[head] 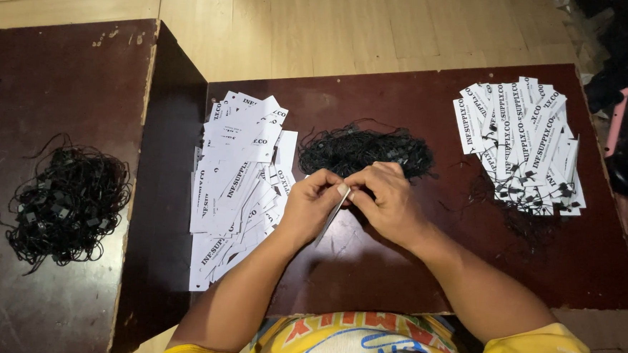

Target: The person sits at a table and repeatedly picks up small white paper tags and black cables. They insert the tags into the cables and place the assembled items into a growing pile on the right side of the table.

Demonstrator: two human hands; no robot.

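While you are looking down at the dark brown table (595,270), this is what is lying under your hands.

Tag in hand: you are holding one white paper tag (332,212) at the frame's centre, seen nearly edge-on; its long axis is running from upper right, at your fingertips, down toward lower left, its lower end hanging free above the table.
Left hand: your left hand (311,203) is pinching the tag's upper end between thumb and curled fingers.
Right hand: your right hand (391,202) is touching the left at the fingertips, its fingers clenched around the same upper end; whether a string is in that grip, you cannot tell.
Loose tags: a heap of plain white tags (238,183) is lying just left of your left hand, overlapping, most of them slanting lower left to upper right.
String pile: a tangle of black strings (365,150) is sitting just above your knuckles.
Finished tags: a fanned stack of strung tags (520,141) is resting at upper right, long axes roughly upright, black loops trailing at the lower ends.
Second table: another black string bundle (65,203) is lying at far left on a separate table (62,70).
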